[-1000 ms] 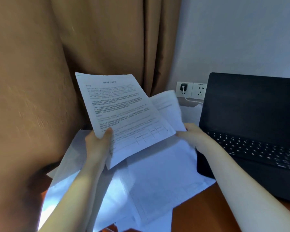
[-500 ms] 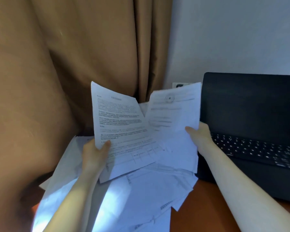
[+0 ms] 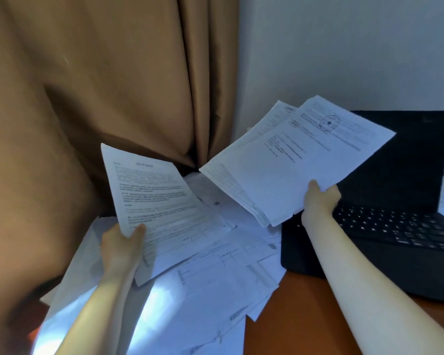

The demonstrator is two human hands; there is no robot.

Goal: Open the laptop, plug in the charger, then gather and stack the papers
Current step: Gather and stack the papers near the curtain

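The left hand reaches forward from a bare forearm. Its thumb presses on top of a printed sheet near the sheet's lower left edge; the fingers underneath are hidden. That sheet tilts up off the pile. Its long axis runs away from the person, with the heading at the far end by the curtain.

The right hand is stretched out further and higher. It grips a bundle of papers midway along the near long edge, thumb on top and fingers below out of sight. The bundle is lifted clear. Its long axis slants from low left to high right, and the end with the round stamp lies in front of the screen of the open laptop. Sheet and bundle are apart, with a gap between their nearest corners.

Below them, loose papers lie fanned and overlapping on the desk. Their right edge reaches the laptop's left side and their left edge lies against the curtain. Bare wood shows in front of the laptop, beside the right forearm. A pale wall stands behind.
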